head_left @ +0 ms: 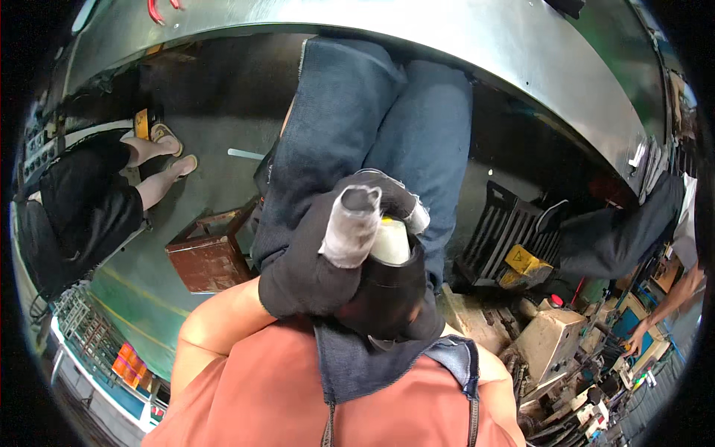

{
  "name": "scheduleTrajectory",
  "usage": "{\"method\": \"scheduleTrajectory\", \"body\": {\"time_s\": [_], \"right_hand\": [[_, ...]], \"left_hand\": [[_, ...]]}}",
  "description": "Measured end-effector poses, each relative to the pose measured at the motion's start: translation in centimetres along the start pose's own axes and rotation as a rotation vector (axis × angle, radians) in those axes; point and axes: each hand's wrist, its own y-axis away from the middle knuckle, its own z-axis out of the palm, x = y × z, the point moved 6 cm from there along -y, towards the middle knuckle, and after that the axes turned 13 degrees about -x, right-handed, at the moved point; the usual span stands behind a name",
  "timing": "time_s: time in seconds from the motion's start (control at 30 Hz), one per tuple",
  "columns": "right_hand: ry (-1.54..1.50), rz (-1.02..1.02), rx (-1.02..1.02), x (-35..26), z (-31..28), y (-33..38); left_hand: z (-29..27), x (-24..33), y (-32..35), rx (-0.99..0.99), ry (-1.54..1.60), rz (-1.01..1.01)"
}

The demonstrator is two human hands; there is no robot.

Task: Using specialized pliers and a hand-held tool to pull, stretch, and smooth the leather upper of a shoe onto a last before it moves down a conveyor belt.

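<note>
Both my hands wear dark work gloves and meet over my lap, above my blue denim apron (357, 112). My left hand (328, 253) comes in from the lower left on a bare forearm. Its grey-tipped thumb and curled fingers wrap the top of a pale, cream-coloured cylinder (392, 243) with a bit of yellow at its upper edge. My right hand (387, 294), in a black glove, closes round the lower part of the same cylinder. Most of the cylinder is hidden by the gloves.
A rusty red metal box (205, 257) stands on the green floor to my left. A seated person in black with sandals (89, 201) is further left. A black slotted crate (506, 231), another person's dark sleeve (625, 235) and beige machine parts (547, 335) are on the right. A curved steel bench edge (462, 33) runs overhead.
</note>
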Motion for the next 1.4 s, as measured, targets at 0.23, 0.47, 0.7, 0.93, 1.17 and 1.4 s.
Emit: {"method": "scheduleTrajectory", "body": {"time_s": [0.23, 0.47, 0.7, 0.93, 1.17, 1.4], "right_hand": [[-0.220, 0.102, -0.001, 4.6, 7.1, 3.5], [-0.379, 0.117, -0.107, 3.0, 1.1, 1.0], [-0.559, 0.229, 0.178, -0.2, -15.5, -6.2], [-0.984, 0.514, 0.103, 10.5, -13.7, -10.4], [-0.530, 0.388, -0.044, 13.1, -15.4, -9.2], [-0.075, 0.288, -0.457, 9.9, -18.3, -10.5]], "left_hand": [[-0.4, -0.6, 0.7, -0.032, -0.438, 0.037], [-1.6, -1.3, 0.1, -0.122, -0.220, 0.312], [-8.6, -3.9, -3.5, -0.010, -0.292, 0.042], [-2.5, -2.6, -6.2, 0.491, -1.496, 0.109], [-5.0, -7.8, -2.8, 0.408, -0.989, 0.272], [-5.6, -8.4, -0.6, 0.248, -0.931, 0.051]]}}
